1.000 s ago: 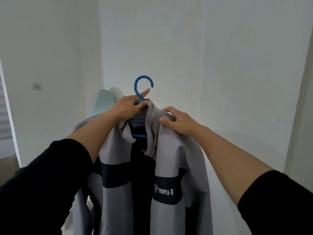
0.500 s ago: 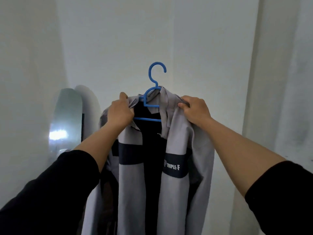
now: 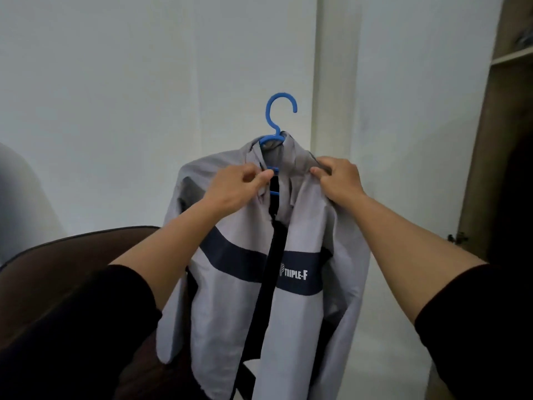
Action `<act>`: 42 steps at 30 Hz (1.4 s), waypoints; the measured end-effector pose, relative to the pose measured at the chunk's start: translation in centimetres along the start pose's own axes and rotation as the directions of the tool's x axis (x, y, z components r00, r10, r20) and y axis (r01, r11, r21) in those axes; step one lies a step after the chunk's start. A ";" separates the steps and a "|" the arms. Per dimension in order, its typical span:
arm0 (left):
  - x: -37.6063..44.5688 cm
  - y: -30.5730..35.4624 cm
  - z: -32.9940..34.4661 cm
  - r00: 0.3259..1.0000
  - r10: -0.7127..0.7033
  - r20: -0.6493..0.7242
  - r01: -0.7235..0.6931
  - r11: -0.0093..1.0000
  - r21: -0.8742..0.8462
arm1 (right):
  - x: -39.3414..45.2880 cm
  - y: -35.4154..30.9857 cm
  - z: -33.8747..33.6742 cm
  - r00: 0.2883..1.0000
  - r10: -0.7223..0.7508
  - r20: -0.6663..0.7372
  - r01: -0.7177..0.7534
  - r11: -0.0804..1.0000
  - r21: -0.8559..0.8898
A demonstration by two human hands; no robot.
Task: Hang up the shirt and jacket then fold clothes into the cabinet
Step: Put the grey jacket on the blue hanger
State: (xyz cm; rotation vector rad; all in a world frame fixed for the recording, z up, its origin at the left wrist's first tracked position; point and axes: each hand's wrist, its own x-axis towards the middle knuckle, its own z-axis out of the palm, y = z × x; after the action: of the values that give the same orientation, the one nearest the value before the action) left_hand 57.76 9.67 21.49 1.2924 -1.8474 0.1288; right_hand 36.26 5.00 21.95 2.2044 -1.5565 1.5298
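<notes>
At the lower left edge of the view sits a dark brown rounded chair back (image 3: pixel 72 255), smooth in surface, with a thin pale rim along its curved top. A black sleeve (image 3: pixel 86 327) covers the person's left upper arm in front of it.

The left hand (image 3: pixel 233 189) is raised at centre, fingers curled, thumb and forefinger pinching the left front edge of the jacket (image 3: pixel 236 298) just below the collar, beside the lower bar of the hanger (image 3: pixel 277 131). The jacket is light grey, thin, smooth fabric with soft creases; a dark navy band crosses the chest and carries white lettering "TRIPLE-F". Its front hangs partly open, showing a dark lining in a narrow vertical strip. The jacket is draped on the hanger, held in the air in front of a plain white wall (image 3: pixel 144 82). The hanger is blue plastic with a round open hook, which is free and engages nothing.

The right hand (image 3: pixel 340 180) grips the jacket's right shoulder, fingers curled into bunched cloth.

At the right edge stands a wooden cabinet (image 3: pixel 490 140) with an open compartment; a shelf board is visible near its top, and what lies on it is too blurred to identify.
</notes>
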 end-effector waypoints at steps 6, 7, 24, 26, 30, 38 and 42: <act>3.7 0.9 0.7 0.971 0.240 -0.009 -0.202 0.835 0.512 | 0.9 5.2 -6.9 0.997 -0.027 -0.077 0.029 0.999 0.025; 4.3 1.5 1.4 0.967 0.247 0.061 -0.238 0.793 0.561 | 0.9 6.2 -8.0 0.996 -0.028 -0.079 0.030 0.999 0.031; 12.9 15.5 20.0 0.913 0.378 0.156 -0.408 0.860 0.307 | 1.3 22.9 -18.4 0.994 0.006 0.110 0.049 0.867 -0.496; 13.9 17.4 21.3 0.897 0.423 0.130 -0.442 0.835 0.327 | 1.3 23.9 -17.6 0.997 -0.012 0.077 0.061 0.732 -0.678; 16.9 19.6 23.2 0.864 0.496 0.088 -0.496 0.806 0.323 | 2.6 27.2 -16.9 0.995 -0.002 -0.102 -0.079 0.619 -0.781; 24.8 20.4 29.2 0.758 0.651 -0.031 -0.606 0.722 0.334 | 8.0 32.6 -18.5 0.968 0.003 -0.250 -0.222 0.471 -0.854; 29.1 21.1 32.2 0.720 0.693 -0.037 -0.654 0.695 0.300 | 10.3 35.5 -20.7 0.944 0.063 -0.325 -0.317 0.451 -0.834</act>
State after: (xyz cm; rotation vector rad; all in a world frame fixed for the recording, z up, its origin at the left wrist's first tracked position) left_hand 19.12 -18.34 28.88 0.6627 -2.1409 0.8814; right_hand -3.71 -8.94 23.43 1.1980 -1.9160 0.6351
